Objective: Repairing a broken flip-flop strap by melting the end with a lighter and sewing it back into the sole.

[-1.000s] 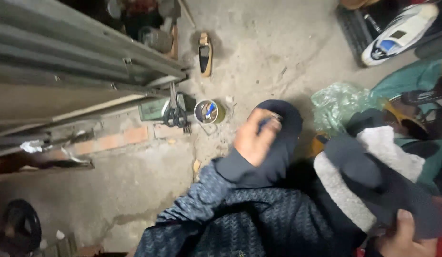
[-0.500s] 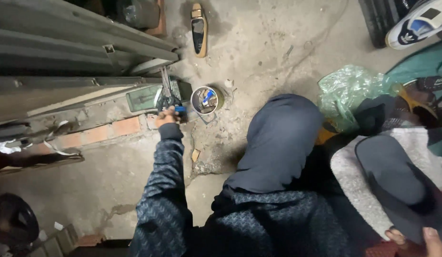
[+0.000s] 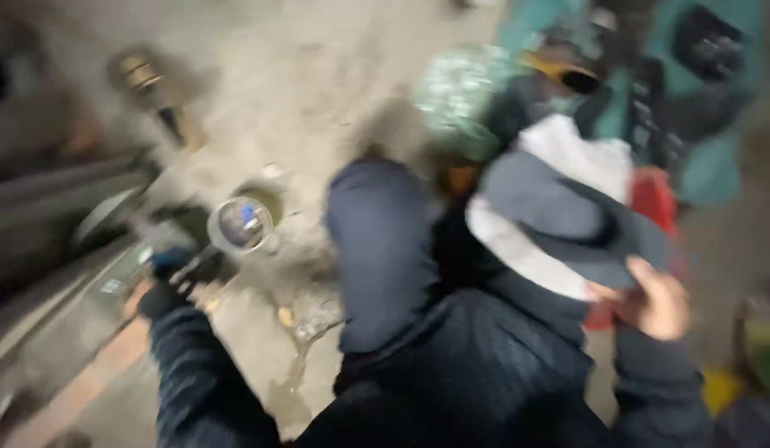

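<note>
A blue-handled tool [image 3: 182, 267] is gripped by the left hand [image 3: 163, 292] beside a round tin [image 3: 240, 225]; a grey shoe [image 3: 567, 220] is held by the right hand [image 3: 655, 300].

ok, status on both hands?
Left hand on a dark-handled tool, grip blurred. Right hand grips the grey shoe. Round tin beside the tool. Frame motion-blurred.

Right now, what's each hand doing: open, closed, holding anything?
Left hand: closed around a dark tool handle with blue grip beside the round tin; picture blurred.
Right hand: closed on the grey and white cloth bundle.
</note>
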